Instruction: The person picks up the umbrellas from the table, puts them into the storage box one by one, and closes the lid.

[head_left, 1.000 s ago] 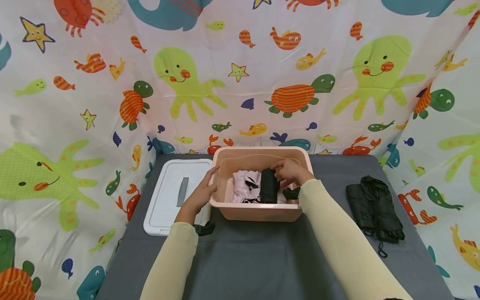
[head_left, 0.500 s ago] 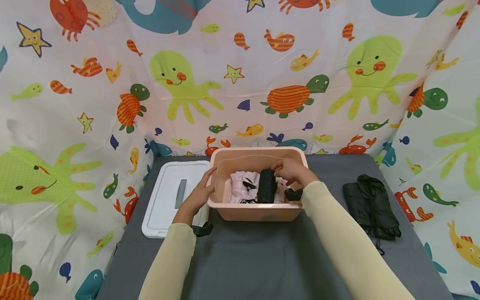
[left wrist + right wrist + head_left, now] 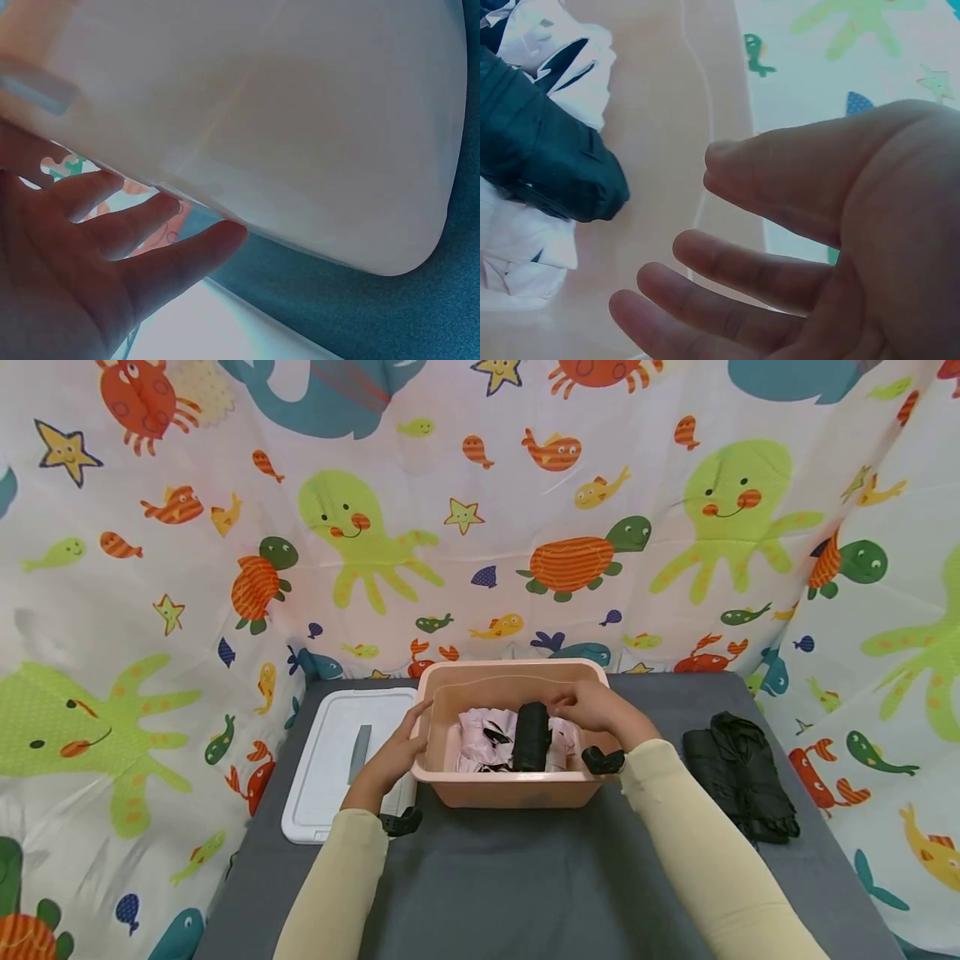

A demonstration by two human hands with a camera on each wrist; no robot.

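Note:
A peach plastic bin [image 3: 517,795] stands near the back of the grey table. Inside it, a rolled black cloth bundle [image 3: 531,739] lies between pale pink folded fabric [image 3: 480,735] pieces with dark patches. My left hand [image 3: 393,764] is at the bin's left side; in the left wrist view its extended fingertips [image 3: 234,231] touch the bin wall [image 3: 300,150]. Over the bin's right part hovers my right hand [image 3: 596,706], to the right of the black bundle. The right wrist view shows its fingers [image 3: 727,311] spread loosely, apart from the bundle, holding nothing.
A white lid [image 3: 330,777] with a grey handle [image 3: 360,753] lies left of the bin, partly under my left arm. Folded black fabric with a cord [image 3: 742,777] rests on the table [image 3: 510,893] at right. A sea-animal printed curtain [image 3: 450,560] encloses the back and sides.
My right hand has drawn slightly to the right, away from the black bundle. The left hand stays at the bin's side. The head view has shifted a little.

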